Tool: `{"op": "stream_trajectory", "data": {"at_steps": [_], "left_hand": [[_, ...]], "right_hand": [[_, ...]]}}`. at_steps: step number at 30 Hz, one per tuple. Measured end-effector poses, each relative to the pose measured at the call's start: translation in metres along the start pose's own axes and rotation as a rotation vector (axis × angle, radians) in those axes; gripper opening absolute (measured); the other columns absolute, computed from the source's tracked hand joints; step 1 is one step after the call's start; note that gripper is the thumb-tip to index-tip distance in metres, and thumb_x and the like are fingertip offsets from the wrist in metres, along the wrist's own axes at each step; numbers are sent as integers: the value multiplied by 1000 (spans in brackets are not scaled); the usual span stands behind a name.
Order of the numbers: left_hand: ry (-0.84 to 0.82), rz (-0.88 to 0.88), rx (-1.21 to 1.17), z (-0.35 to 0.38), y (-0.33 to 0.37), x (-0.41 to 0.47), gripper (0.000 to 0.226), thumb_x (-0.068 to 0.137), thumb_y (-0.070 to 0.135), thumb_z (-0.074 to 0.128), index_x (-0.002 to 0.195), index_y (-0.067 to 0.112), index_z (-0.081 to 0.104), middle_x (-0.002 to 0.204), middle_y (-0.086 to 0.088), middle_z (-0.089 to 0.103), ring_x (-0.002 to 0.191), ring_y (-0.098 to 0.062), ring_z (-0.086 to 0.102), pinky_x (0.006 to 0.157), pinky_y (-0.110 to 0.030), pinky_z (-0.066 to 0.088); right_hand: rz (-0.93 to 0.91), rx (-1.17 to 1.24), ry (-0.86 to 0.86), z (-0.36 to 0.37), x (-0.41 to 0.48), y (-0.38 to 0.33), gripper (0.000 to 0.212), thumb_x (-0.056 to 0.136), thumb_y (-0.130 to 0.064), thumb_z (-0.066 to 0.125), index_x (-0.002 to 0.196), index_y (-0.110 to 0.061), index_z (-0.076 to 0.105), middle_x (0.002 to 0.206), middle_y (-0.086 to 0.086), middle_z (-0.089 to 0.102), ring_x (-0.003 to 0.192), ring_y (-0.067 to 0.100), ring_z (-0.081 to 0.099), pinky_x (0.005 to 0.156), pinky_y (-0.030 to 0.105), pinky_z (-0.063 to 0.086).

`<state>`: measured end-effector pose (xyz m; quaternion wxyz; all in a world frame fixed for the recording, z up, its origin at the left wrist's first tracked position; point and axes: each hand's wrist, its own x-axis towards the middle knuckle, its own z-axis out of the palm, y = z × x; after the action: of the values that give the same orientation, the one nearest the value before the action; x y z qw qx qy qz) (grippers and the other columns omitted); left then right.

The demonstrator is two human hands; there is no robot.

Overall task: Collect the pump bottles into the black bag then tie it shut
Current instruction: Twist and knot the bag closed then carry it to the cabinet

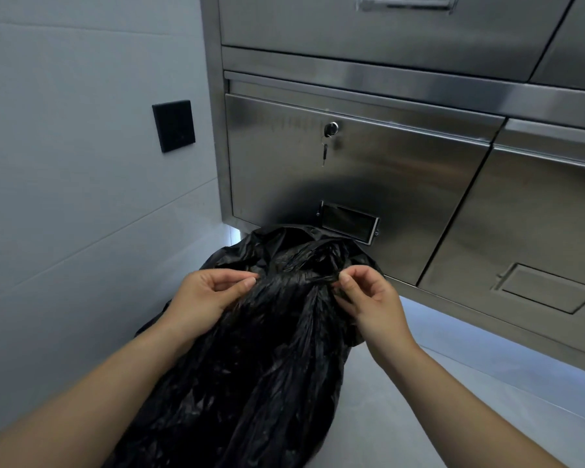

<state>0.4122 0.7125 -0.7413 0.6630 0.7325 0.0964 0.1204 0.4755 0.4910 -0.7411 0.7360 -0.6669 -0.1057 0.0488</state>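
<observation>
Both forearms reach in from the near edge, bare, converging on the black bag [250, 366]; the bag stands on the floor [436, 400] at centre, its gathered top at the far end, just in front of the steel cabinet [402, 170]. Left hand [206, 293] is palm turned inward, wrist bent slightly; thumb and forefinger close in a narrow grip on a bunched fold at the left of the bag's neck; other fingers curl loosely under. Right hand [368, 298] mirrors it on the right, thumb and forefinger pinching a twisted strand of plastic, remaining fingers curled below against the bag. A taut band of plastic runs between the two hands; whether it already forms a knot is hard to tell, black on black. Bag contents are hidden by the plastic.

Cabinet door behind has a lock [331, 129] with a key [325, 155] hanging from it; a small label holder [348, 222] sits lower on the door, just beyond the bag top. Left wall [81, 214] carries a black square plate [173, 126], well apart from the hands.
</observation>
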Motion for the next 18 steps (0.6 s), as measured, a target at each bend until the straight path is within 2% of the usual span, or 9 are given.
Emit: {"op": "stream_trajectory", "data": {"at_steps": [2,4,6,9,12,15,18], "left_hand": [[7,22,32,0,2,0,7,73,30,73,77,35,76,80,8,77,74,-3,70,66,-9,49],[-4,59,57,5,4,2,18,83,21,68,76,37,75,82,12,76,77,0,68,71,-9,48],[-33,75,101,15,10,1,17,88,26,62,82,37,73,88,16,74,83,4,66,75,-8,44],[-53,135,234,26,15,-3,7,82,30,70,84,36,72,87,21,71,84,9,62,72,0,39],[5,167,308,30,13,-8,11,80,27,72,80,38,70,83,23,71,85,13,61,70,3,38],[59,119,258,28,10,-9,10,82,25,71,81,35,71,86,20,71,83,12,62,73,-5,43],[58,92,257,27,8,-10,9,82,25,70,84,33,72,89,20,70,86,12,62,77,-10,44]], "right_hand": [[-36,-44,-20,-3,1,-1,22,91,-13,59,73,-25,62,68,-13,66,75,3,64,78,25,51],[-110,-143,-29,0,3,-2,20,90,-15,60,74,-26,62,68,-13,65,73,3,62,77,21,51],[-170,-190,1,5,4,-3,17,89,-15,61,76,-26,61,69,-12,64,69,2,60,69,15,49],[-176,-164,35,11,4,-3,12,89,-11,62,83,-22,62,74,-7,64,62,-2,58,60,11,46],[-120,-142,20,9,2,0,9,88,-11,63,91,-19,63,74,-5,65,56,-2,58,55,10,44],[-57,-160,-29,5,-2,5,10,84,-16,68,91,-22,65,76,-2,66,62,4,60,58,15,48],[-41,-217,-42,6,-8,11,15,76,-22,77,86,-27,68,71,-9,66,64,8,60,62,19,51]]}}
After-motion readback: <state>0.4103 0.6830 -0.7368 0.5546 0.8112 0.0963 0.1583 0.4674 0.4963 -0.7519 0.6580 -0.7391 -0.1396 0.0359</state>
